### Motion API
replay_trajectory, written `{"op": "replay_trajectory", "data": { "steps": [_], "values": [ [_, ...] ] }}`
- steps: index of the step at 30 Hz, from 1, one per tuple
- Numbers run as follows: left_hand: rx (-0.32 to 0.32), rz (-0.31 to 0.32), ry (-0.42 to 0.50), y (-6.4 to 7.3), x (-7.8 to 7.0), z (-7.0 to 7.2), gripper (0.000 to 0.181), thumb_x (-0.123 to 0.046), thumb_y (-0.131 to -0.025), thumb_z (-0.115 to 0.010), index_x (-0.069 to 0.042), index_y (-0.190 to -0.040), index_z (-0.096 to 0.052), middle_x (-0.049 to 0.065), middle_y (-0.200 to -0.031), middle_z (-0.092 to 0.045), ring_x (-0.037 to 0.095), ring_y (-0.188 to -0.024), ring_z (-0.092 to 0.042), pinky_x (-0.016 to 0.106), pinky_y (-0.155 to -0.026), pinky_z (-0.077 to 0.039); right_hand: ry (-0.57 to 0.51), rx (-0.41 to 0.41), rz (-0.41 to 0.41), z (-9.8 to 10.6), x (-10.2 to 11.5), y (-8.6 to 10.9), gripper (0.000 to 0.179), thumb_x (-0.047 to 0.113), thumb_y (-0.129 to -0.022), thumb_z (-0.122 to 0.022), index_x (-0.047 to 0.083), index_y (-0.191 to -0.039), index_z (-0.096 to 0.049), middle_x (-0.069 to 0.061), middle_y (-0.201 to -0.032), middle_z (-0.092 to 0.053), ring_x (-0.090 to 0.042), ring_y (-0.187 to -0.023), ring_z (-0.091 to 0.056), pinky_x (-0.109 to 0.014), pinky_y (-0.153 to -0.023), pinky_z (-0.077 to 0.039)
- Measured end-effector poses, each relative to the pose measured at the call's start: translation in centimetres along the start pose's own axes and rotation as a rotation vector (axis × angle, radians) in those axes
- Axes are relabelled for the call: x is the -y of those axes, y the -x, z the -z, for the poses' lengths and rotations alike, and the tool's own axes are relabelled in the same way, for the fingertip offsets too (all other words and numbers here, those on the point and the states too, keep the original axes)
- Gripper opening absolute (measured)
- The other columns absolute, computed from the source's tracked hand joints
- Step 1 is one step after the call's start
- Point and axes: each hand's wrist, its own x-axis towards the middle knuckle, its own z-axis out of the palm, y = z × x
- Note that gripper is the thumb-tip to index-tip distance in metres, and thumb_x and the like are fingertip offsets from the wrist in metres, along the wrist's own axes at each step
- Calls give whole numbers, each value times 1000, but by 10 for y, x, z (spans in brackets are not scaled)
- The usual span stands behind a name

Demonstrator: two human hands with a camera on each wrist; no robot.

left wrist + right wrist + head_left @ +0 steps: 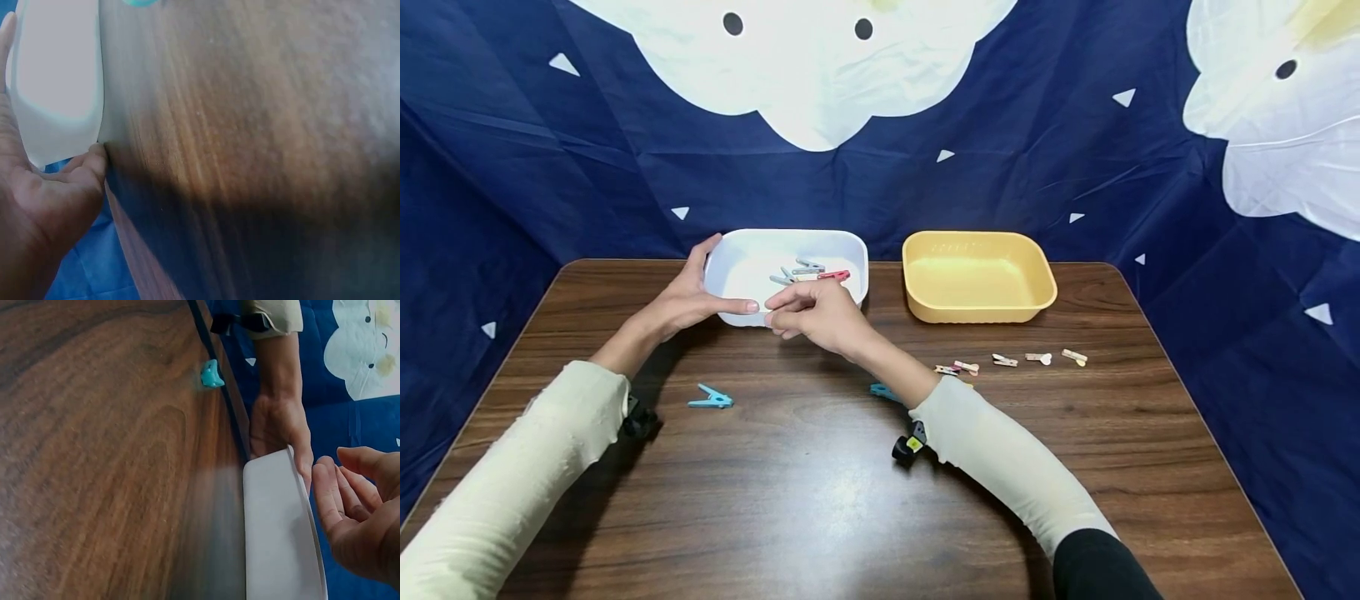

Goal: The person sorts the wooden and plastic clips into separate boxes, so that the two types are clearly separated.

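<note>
— Gripping what with the wide-spread left hand [687, 297]?
— The white tub [745, 258], by its left end, with pegs [809, 267] inside.
— And with the right hand [824, 312]?
— Nothing visible; poised by the front rim with fingers loosely bent, slightly parted.

One left hand [688, 298], one right hand [829, 318], two sleeves [527, 458], two wrist cameras [908, 445], one table [820, 508], one white tub [751, 265] and one yellow tub [977, 314] were in view. On the table lay two blue pegs [715, 401] and at least five small wooden pegs [1038, 358], and in the white tub at least one red peg [837, 275] and two grey pegs [809, 267]. The one backdrop [625, 183] bore two clouds [820, 71] and eight triangles [1319, 314].
</note>
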Motion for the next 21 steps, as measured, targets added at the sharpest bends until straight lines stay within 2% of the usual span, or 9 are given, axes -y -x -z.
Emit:
{"op": "replay_trajectory", "data": {
  "steps": [3, 6, 7, 10, 14, 17, 21],
  "values": [
    [8, -4, -16, 0, 1, 1, 147, -34, -90, -97, -25, -182, 17, 14, -191, 5, 48, -169, -25, 67, -137, -25, 9, 16, 0, -4, -2, 2, 25, -2, -102, -78, -12, -125, -79, -24, -108, -84, -27, -89, -84, -46, -93, -71],
    [17, -9, -31, -1, 2, 2, 148, -35, -90, -97, -28, -181, 20, 10, -191, 11, 47, -172, -18, 68, -139, -19, 18, 37, 5, -8, -6, 5, 24, -2, -102, -78, -11, -124, -80, -23, -109, -84, -10, -83, -79, -39, -88, -71],
    [18, -14, -33, -1, 3, 2, 148, -36, -90, -97, -29, -180, 20, 8, -191, 12, 46, -174, -15, 68, -140, -18, 20, 46, 6, -10, -8, 6, 24, -1, -102, -78, -11, -124, -80, -23, -109, -85, -11, -82, -80, -40, -88, -71],
    [25, -26, -29, -2, 3, 2, 148, -36, -90, -97, -32, -179, 21, 2, -191, 15, 42, -176, -9, 66, -142, -13, 54, 78, -9, -15, -12, 8, 24, 4, -102, -81, -7, -123, -82, -17, -107, -86, -26, -89, -84, -46, -90, -71],
    [35, -31, -34, -2, 3, 3, 148, -36, -90, -97, -34, -179, 22, 1, -190, 14, 40, -177, -6, 66, -142, -12, 97, 110, -34, -22, -18, 11, 26, 9, -100, -84, -4, -122, -84, -11, -106, -88, -41, -99, -84, -46, -87, -71],
    [39, -26, -43, -1, 3, 3, 148, -37, -90, -98, -35, -178, 22, 3, -191, 12, 40, -177, -6, 66, -142, -13, 114, 127, -45, -27, -24, 12, 24, 8, -99, -85, -3, -121, -84, -12, -105, -88, -41, -98, -84, -43, -81, -71],
    [42, -15, -54, -1, 1, 4, 148, -38, -90, -98, -37, -179, 20, 5, -191, 9, 40, -177, -5, 66, -142, -13, 147, 154, -71, -34, -31, 13, 23, 8, -98, -86, -2, -119, -85, -11, -102, -88, -29, -90, -85, -35, -76, -70]
  ]
}}
